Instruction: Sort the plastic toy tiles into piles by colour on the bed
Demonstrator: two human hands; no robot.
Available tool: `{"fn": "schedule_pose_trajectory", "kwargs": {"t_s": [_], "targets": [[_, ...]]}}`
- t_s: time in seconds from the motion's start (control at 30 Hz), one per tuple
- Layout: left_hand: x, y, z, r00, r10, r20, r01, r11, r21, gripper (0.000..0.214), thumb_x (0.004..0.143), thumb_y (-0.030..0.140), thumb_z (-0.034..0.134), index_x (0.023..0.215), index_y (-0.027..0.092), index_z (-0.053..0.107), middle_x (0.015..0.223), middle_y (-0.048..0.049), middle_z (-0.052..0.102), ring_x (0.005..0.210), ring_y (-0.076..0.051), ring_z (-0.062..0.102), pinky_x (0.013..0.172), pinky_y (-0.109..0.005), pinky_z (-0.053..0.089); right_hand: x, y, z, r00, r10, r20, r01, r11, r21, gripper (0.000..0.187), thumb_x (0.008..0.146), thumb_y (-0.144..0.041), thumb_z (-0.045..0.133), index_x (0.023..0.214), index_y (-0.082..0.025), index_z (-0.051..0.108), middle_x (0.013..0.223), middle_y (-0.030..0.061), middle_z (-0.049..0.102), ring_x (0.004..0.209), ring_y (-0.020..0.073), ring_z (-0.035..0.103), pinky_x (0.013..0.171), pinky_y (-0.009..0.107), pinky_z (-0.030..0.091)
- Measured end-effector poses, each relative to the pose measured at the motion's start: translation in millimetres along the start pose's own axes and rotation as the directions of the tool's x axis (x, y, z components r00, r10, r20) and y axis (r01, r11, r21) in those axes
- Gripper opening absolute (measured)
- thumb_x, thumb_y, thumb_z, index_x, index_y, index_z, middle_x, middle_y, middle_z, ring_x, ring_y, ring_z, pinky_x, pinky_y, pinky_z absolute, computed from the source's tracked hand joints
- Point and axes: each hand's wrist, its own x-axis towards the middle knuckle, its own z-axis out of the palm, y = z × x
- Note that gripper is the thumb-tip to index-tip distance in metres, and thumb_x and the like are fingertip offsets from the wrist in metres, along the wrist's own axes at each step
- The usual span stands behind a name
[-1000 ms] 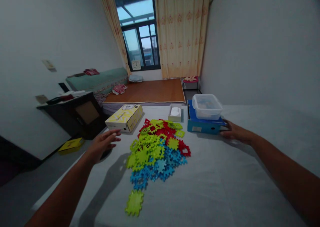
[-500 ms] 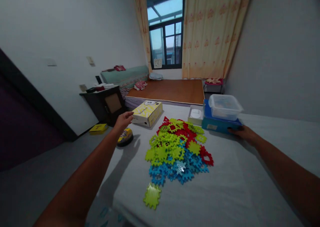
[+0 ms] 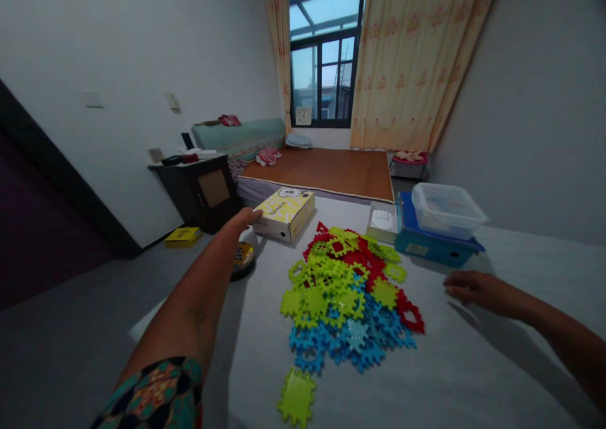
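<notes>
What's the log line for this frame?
left hand: at yellow box | right hand: near blue box, apart | pieces: heaped on white cloth

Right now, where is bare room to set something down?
Bare cloth lies between the coloured heap and right hand, widening toward the front, and left of the heap. Crowded: the heap, and behind it, the blue box beside a small box.

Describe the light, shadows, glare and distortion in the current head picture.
Head view: dim room, the window brightest; head view: the right hand and its arm cast a soft shadow on the white sheet; head view: pale shine on one blue piece; head view: the curtain slants, probably lens distortion.
</notes>
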Motion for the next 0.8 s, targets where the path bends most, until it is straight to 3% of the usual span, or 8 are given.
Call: {"fn": "schedule_pose_trajectory", "kwargs": {"t_s": [0.1, 0.17, 0.23, 0.3, 0.37, 0.47, 0.63, 0.8], "targets": [[-8.9, 1.2, 1.6, 0.994, -0.025, 0.108, 0.026, 1.0, -0.001, 0.031, 0.064, 0.042, 0.075, 0.079, 0.019, 0.062, 0.09, -0.0111, 0.074, 0.09, -0.03, 0.069, 0.075, -0.039, 0.047, 0.4, -46.4, 11.5, 0.974, -0.07, 0.216, 0.072, 0.997, 0.0, 0.035, 0.069, -0.058, 0.068, 0.083, -0.028, 0.078, 0.097, 0.013, 0.076, 0.088, 0.0312, 0.07, 0.081, 0.041, 0.056], [-16.5, 1.3, 4.9, 0.987, -0.017, 0.161, 0.019, 1.0, -0.012, 0.03, 0.063, 0.043, 0.077, 0.077, 0.02, 0.062, 0.091, -0.0086, 0.074, 0.091, -0.028, 0.069, 0.076, -0.037, 0.046, 7.6, -85.9, 19.8, 0.949, -0.147, 0.28, 0.136, 0.989, 0.058, 0.039, 0.073, -0.06, 0.067, 0.089, -0.027, 0.079, 0.097, 0.0108, 0.076, 0.086, 0.0291, 0.07, 0.08, 0.038, 0.055], [-23.5, 1.5, 10.2, 0.984, -0.011, 0.179, 0.017, 0.999, -0.032, 0.03, 0.065, 0.045, 0.076, 0.075, 0.02, 0.062, 0.094, -0.009, 0.074, 0.095, -0.028, 0.068, 0.076, -0.035, 0.045, 24.5, -129.2, 31.7, 0.926, -0.273, 0.259, 0.244, 0.96, 0.139, 0.043, 0.076, -0.061, 0.065, 0.094, -0.024, 0.079, 0.095, 0.0086, 0.076, 0.086, 0.0276, 0.069, 0.082, 0.038, 0.054], [-29.1, 2.3, 16.7, 0.984, -0.013, 0.176, 0.024, 0.998, -0.06, 0.031, 0.069, 0.048, 0.073, 0.076, 0.02, 0.062, 0.099, -0.0104, 0.074, 0.098, -0.028, 0.066, 0.075, -0.034, 0.045, 51.2, -171.9, 48.8, 0.908, -0.395, 0.139, 0.365, 0.91, 0.197, 0.043, 0.081, -0.059, 0.061, 0.095, -0.022, 0.077, 0.097, 0.0078, 0.076, 0.091, 0.0279, 0.068, 0.088, 0.04, 0.051], [-33.3, 3.8, 23.3, 0.986, -0.023, 0.165, 0.039, 0.995, -0.095, 0.033, 0.073, 0.052, 0.068, 0.08, 0.02, 0.062, 0.106, -0.0115, 0.073, 0.099, -0.027, 0.066, 0.076, -0.035, 0.045, 83.6, -209.8, 70.8, 0.876, -0.482, 0.022, 0.474, 0.868, 0.15, 0.036, 0.088, -0.049, 0.056, 0.099, -0.022, 0.076, 0.105, 0.0078, 0.075, 0.1, 0.0277, 0.066, 0.093, 0.04, 0.048], [-38.3, 7.2, 32.1, 0.989, -0.047, 0.141, 0.067, 0.987, -0.144, 0.04, 0.076, 0.059, 0.061, 0.088, 0.021, 0.062, 0.114, -0.013, 0.071, 0.101, -0.027, 0.065, 0.076, -0.036, 0.045, 127.7, -252.9, 105.7, 0.894, -0.448, 0.011, 0.448, 0.893, -0.042, 0.028, 0.092, -0.032, 0.051, 0.105, -0.02, 0.073, 0.116, 0.0098, 0.073, 0.109, 0.027, 0.063, 0.095, 0.035, 0.045], [-44.4, 12.2, 35.7, 0.989, -0.083, 0.12, 0.106, 0.974, -0.2, 0.049, 0.077, 0.067, 0.055, 0.096, 0.022, 0.061, 0.124, -0.0159, 0.067, 0.105, -0.03, 0.063, 0.079, -0.04, 0.045, 161.0, -287.4, 139.1, 0.938, -0.341, 0.052, 0.345, 0.926, -0.155, 0.029, 0.095, -0.03, 0.049, 0.094, -0.015, 0.073, 0.105, 0.0124, 0.074, 0.094, 0.0235, 0.065, 0.079, 0.028, 0.046], [-51.4, 19.3, 23.8, 0.99, -0.071, 0.126, 0.102, 0.958, -0.268, 0.051, 0.078, 0.069, 0.054, 0.102, 0.025, 0.062, 0.133, -0.0137, 0.063, 0.108, -0.03, 0.063, 0.08, -0.041, 0.047, 159.7, -293.6, 136.4, 0.949, -0.315, -0.013, 0.309, 0.938, -0.157, 0.023, 0.09, -0.027, 0.054, 0.097, -0.013, 0.071, 0.109, 0.0125, 0.072, 0.092, 0.021, 0.063, 0.075, 0.026, 0.043]]}}
